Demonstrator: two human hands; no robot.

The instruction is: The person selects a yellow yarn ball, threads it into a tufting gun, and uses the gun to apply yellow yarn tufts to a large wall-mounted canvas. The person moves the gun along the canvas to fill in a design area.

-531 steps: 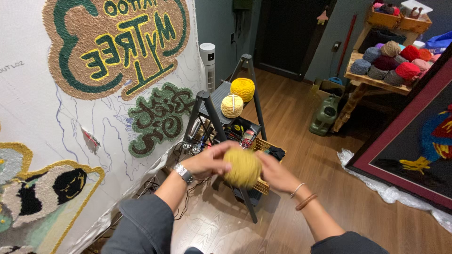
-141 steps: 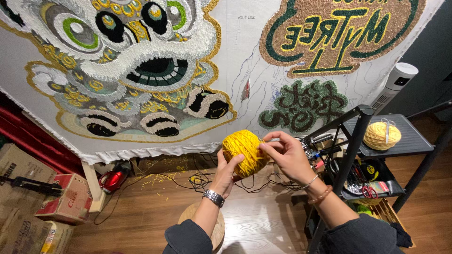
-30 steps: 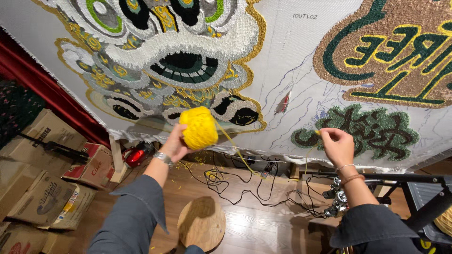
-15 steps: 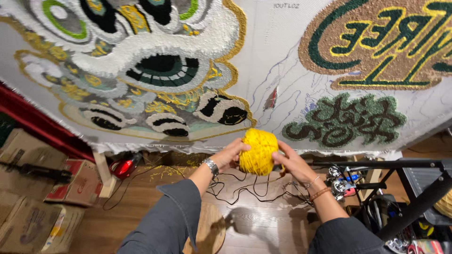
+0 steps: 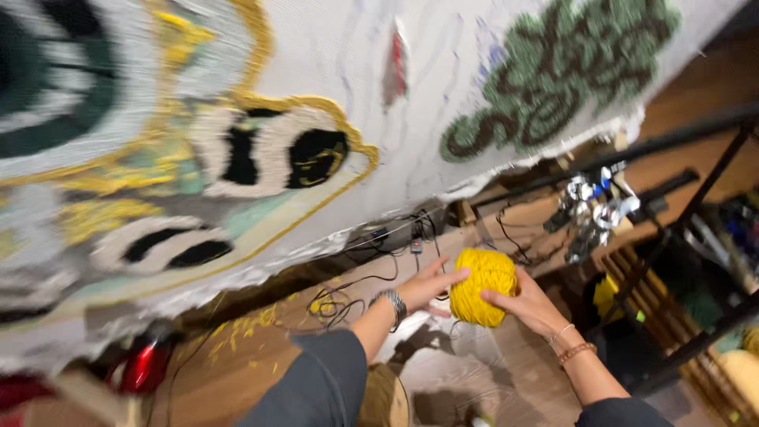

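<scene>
Head view's pretty blurry, but I can see both hands cupping a yellow yarn ball (image 5: 484, 286) low in front of the big tufted rug (image 5: 261, 150) hanging on the wall. Left hand (image 5: 429, 285) has its fingers spread against the ball's left side, right hand (image 5: 528, 302) wraps the other side with fingers curled on. Black metal rack (image 5: 696, 237) stands just to the right, cables (image 5: 356, 292) tangled on the wood floor underneath.

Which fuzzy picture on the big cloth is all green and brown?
The curly patch at the upper right of the hanging cloth is the green and brown one. The patches to its left are white, black and yellow instead.
</scene>
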